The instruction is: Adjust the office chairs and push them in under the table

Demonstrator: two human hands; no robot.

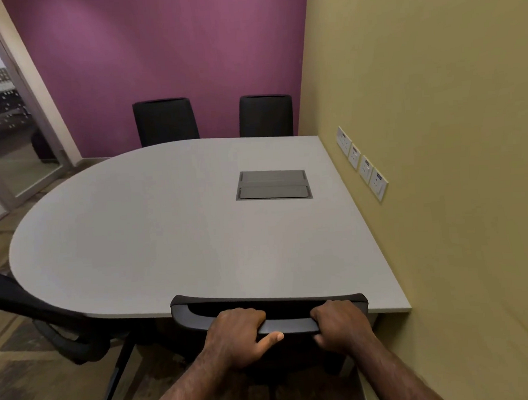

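A black office chair (pixel 195 315) stands at the near edge of the grey table (pixel 165 230), its backrest top touching the table edge and its seat hidden under the tabletop. My left hand (pixel 238 334) grips the top bar of the backrest left of its middle. My right hand (pixel 341 323) grips the same bar near its right end. A second black chair (pixel 47 318) sits at the table's rounded left side, turned at an angle, with its base leg (pixel 113 382) showing. Two more black chairs (pixel 165 121) (pixel 265 115) stand at the far edge against the purple wall.
A yellow wall (pixel 439 158) with a row of sockets (pixel 362 163) runs along the table's right side. A grey cable hatch (pixel 272 184) is set into the tabletop. A glass door (pixel 11 138) is at the far left. Wooden floor lies to the left.
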